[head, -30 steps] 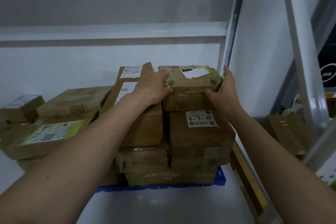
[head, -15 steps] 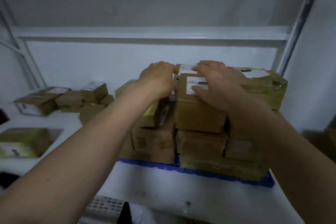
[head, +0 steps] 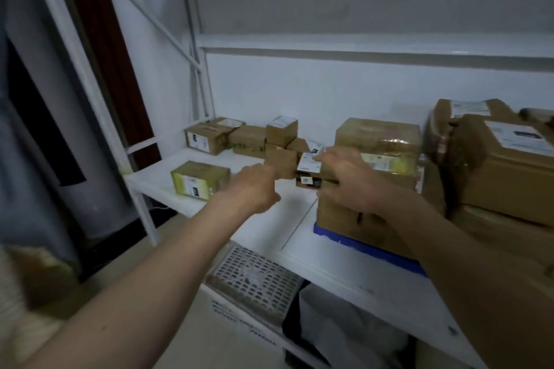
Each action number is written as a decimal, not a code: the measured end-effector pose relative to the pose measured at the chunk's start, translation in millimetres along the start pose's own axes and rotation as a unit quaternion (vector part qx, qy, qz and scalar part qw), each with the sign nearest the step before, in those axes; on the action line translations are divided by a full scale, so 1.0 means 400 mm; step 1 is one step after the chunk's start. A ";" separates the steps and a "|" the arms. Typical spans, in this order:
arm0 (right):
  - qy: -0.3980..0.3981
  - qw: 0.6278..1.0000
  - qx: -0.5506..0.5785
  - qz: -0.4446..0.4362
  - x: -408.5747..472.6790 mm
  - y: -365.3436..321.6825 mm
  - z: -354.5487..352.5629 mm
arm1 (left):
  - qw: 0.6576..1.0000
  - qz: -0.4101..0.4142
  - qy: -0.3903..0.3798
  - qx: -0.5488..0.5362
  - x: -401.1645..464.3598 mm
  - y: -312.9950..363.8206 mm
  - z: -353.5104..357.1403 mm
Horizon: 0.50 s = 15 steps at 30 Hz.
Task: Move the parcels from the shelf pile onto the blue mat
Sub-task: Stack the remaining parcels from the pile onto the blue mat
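Observation:
The blue mat (head: 370,246) lies on the white shelf (head: 299,252) at the right, under a stack of brown taped parcels (head: 377,141). A loose pile of small cardboard parcels (head: 250,136) sits at the shelf's far left. My right hand (head: 347,181) is just left of the mat stack. Its fingers curl over a small parcel with a white label (head: 308,163), and the thumb is below it. My left hand (head: 254,186) hovers beside it with loosely curled fingers that hold nothing, just short of a plain brown box (head: 280,163).
One parcel with yellow-green tape (head: 200,179) stands alone near the shelf's front left corner. White shelf posts and diagonal braces (head: 198,75) rise at the left. A perforated white crate (head: 254,278) and a black bag sit under the shelf. More big boxes (head: 506,165) are stacked at the right.
My view has swung left from the mat stack to the pile. Both hands left the top parcel of the stack and moved left and down; the right hand now closes on the small labelled parcel.

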State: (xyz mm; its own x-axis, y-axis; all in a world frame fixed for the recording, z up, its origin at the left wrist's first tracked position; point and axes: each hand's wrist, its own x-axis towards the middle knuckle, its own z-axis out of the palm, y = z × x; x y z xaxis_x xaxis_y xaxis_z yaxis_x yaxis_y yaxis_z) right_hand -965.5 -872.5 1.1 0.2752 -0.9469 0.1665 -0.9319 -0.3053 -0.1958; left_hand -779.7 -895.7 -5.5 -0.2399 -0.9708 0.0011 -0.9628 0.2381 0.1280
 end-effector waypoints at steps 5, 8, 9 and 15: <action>-0.060 0.998 0.012 0.002 0.052 -0.097 0.114 | 0.998 -0.033 -0.040 -0.027 -0.043 -0.160 0.047; -0.077 0.996 0.047 0.002 0.085 -0.157 0.168 | 0.996 -0.057 -0.042 -0.045 -0.061 -0.254 0.065; -0.081 0.995 0.050 -0.001 0.096 -0.177 0.186 | 0.996 -0.063 -0.040 -0.048 -0.066 -0.284 0.070; -0.115 0.992 0.058 -0.003 0.166 -0.269 0.305 | 0.992 -0.091 -0.042 -0.079 -0.080 -0.419 0.112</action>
State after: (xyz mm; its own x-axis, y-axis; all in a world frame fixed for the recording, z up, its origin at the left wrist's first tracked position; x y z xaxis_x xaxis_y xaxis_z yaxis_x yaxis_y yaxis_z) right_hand -818.0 -914.8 -84.7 0.3393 -0.9391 -0.0537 -0.9004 -0.3077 -0.3077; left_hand -616.3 -903.0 -71.5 -0.0790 -0.9899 -0.1181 -0.9614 0.0443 0.2717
